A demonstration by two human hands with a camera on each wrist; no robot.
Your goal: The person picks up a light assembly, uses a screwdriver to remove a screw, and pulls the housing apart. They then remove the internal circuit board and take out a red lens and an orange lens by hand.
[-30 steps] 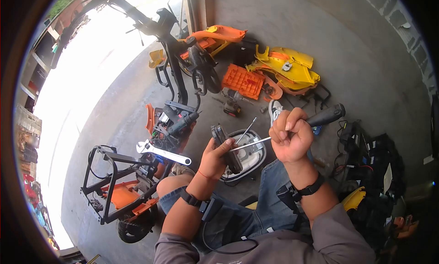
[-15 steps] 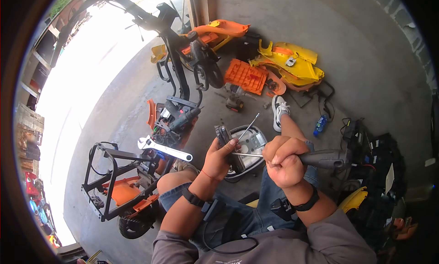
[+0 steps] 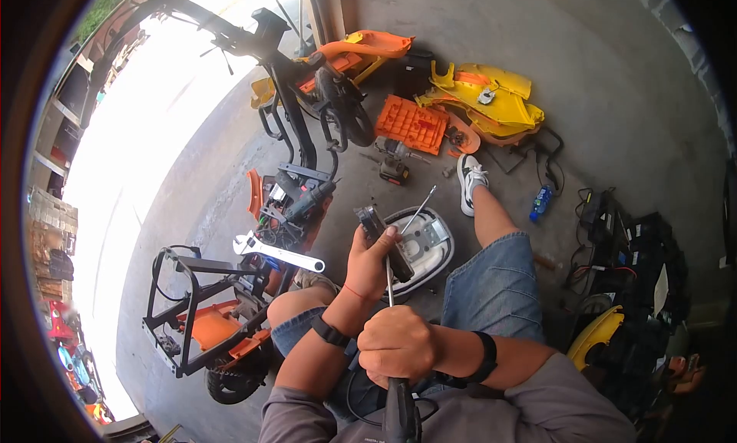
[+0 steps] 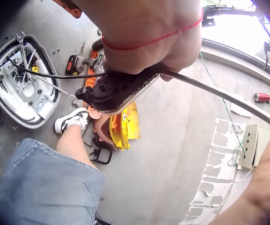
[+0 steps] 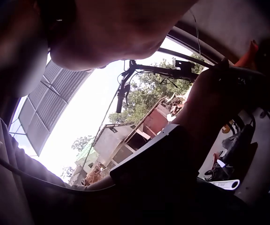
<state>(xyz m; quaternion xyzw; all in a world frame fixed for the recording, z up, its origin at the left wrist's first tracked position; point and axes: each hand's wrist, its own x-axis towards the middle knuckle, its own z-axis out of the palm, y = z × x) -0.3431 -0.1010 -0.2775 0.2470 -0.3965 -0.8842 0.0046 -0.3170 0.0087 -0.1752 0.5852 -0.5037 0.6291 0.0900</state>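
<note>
In the head view my left hand (image 3: 367,268) holds a dark round-edged part (image 3: 401,268), thumb across its face. The left wrist view shows this part as black plastic with a pale rim (image 4: 121,105). My right hand (image 3: 396,345) is wrapped round a screwdriver, whose thick black handle (image 3: 401,414) sticks out toward my torso. Its long steel shaft (image 3: 390,285) reaches up to the part beside my left thumb; the tip is hidden. Below the part lies an upturned seat (image 3: 441,268) with a white inside, a wrench (image 4: 21,40) resting in it.
Left of my knees stands a stripped scooter frame (image 3: 188,305) with an adjustable wrench (image 3: 280,255) lying across it. A cordless drill (image 3: 394,170), orange crate-like panel (image 3: 412,124) and yellow body panels (image 3: 491,105) are ahead. Black battery packs (image 3: 641,270) and a blue bottle (image 3: 540,203) are at right.
My right hand has swung down and left toward my torso with the screwdriver, so its handle now points at me instead of to the right. My left hand stays nearly in place with the part.
</note>
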